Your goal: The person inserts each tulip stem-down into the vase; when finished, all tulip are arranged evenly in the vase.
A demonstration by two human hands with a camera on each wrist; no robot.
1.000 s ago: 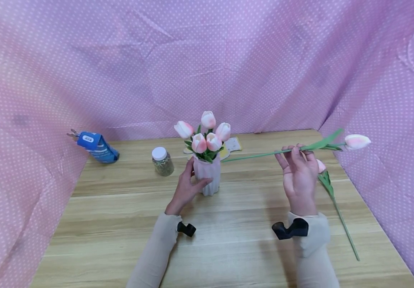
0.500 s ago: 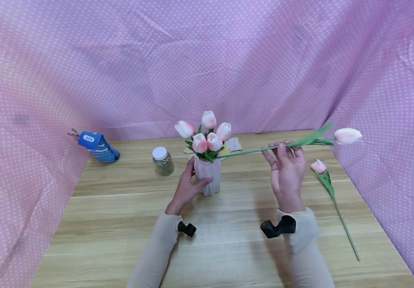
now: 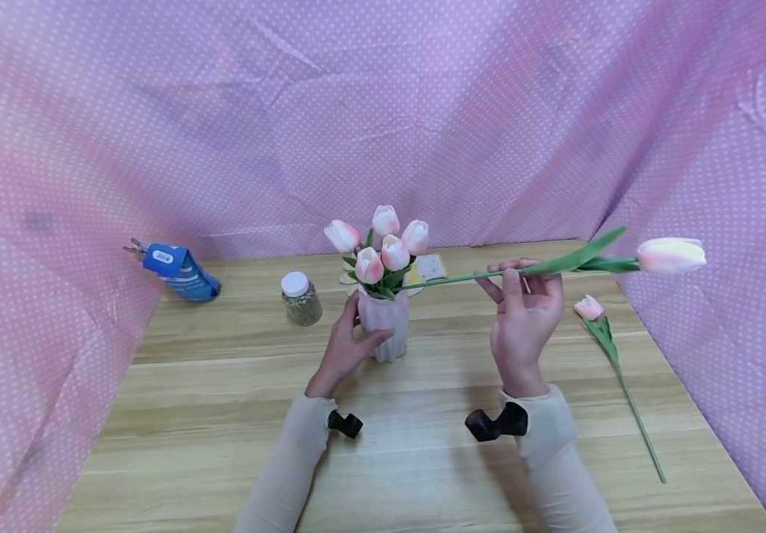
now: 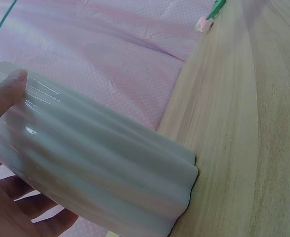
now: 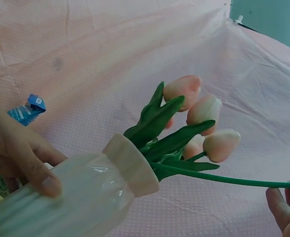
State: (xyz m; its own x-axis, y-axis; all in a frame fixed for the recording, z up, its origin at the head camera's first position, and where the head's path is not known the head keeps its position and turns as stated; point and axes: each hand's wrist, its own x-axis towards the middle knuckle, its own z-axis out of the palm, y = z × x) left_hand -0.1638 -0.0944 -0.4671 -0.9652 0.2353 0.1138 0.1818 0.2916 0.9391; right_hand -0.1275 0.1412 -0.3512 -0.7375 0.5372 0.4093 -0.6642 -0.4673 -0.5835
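Note:
A pale ribbed vase (image 3: 384, 326) stands upright on the table, holding several pink-and-white tulips (image 3: 369, 265). My left hand (image 3: 345, 348) grips its left side, thumb across the front; the left wrist view shows the fingers curled round the vase (image 4: 95, 143). To the right, my right hand (image 3: 522, 318) pinches the green stem of another tulip (image 3: 670, 255), held nearly level with its bloom pointing right. In the right wrist view that stem (image 5: 219, 177) reaches the vase mouth among the leaves; its end is hidden there.
One more tulip (image 3: 622, 377) lies on the table (image 3: 422, 459) at the right. Left of the vase stand a white-capped jar (image 3: 301, 300) and a blue packet (image 3: 183, 272). Behind the vase lies a flat yellow-and-white item (image 3: 431, 268). A pink dotted cloth (image 3: 383, 111) surrounds the table.
My right hand has moved left with the tulip, bringing its stem end to the vase mouth. A front tulip in the vase has shifted slightly upward. The left hand keeps its place.

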